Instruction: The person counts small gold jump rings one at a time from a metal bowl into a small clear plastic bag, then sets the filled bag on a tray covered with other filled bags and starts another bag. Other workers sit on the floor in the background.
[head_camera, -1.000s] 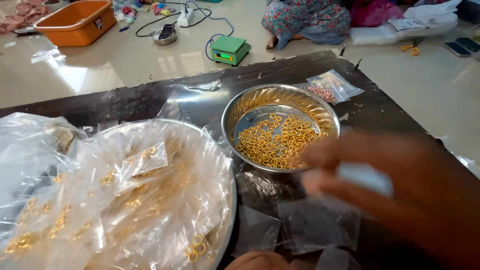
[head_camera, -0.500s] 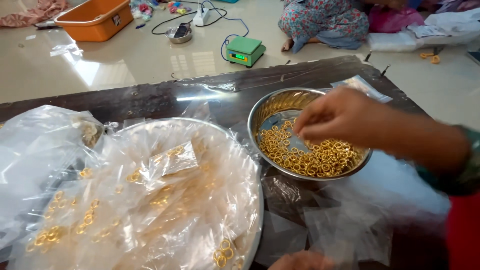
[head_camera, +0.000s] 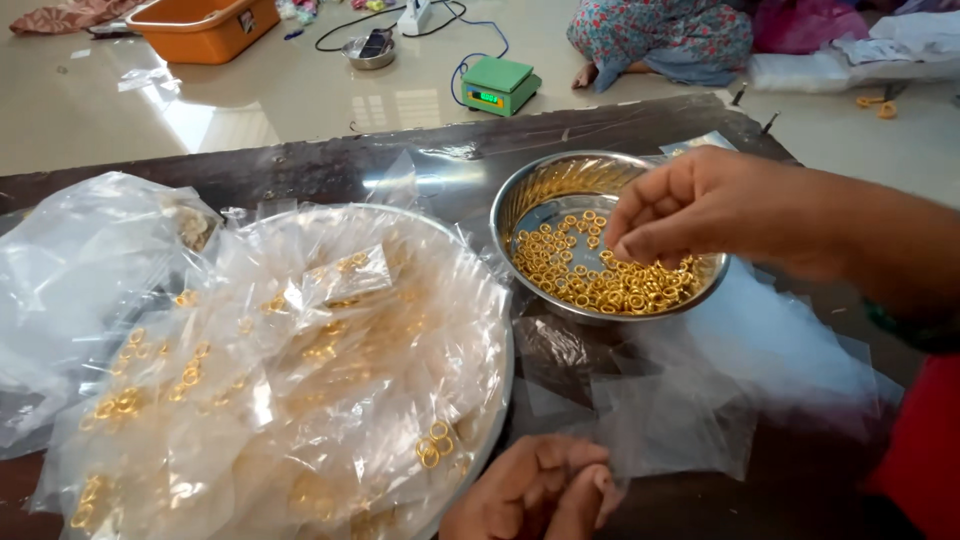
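The rings (head_camera: 600, 280) are shiny gold, and their bowl (head_camera: 545, 185) is silver. The little bags (head_camera: 300, 370) on the near left are see-through. The table (head_camera: 330, 165) is dark brown. Far away sit an orange tub (head_camera: 200, 25), a green scale (head_camera: 498, 85) and a flowery blue dress (head_camera: 660, 30).

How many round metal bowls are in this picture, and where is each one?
2. One steel bowl of gold rings sits on the dark table under the right hand; one small bowl lies on the floor beyond. Plastic bags may hide others.
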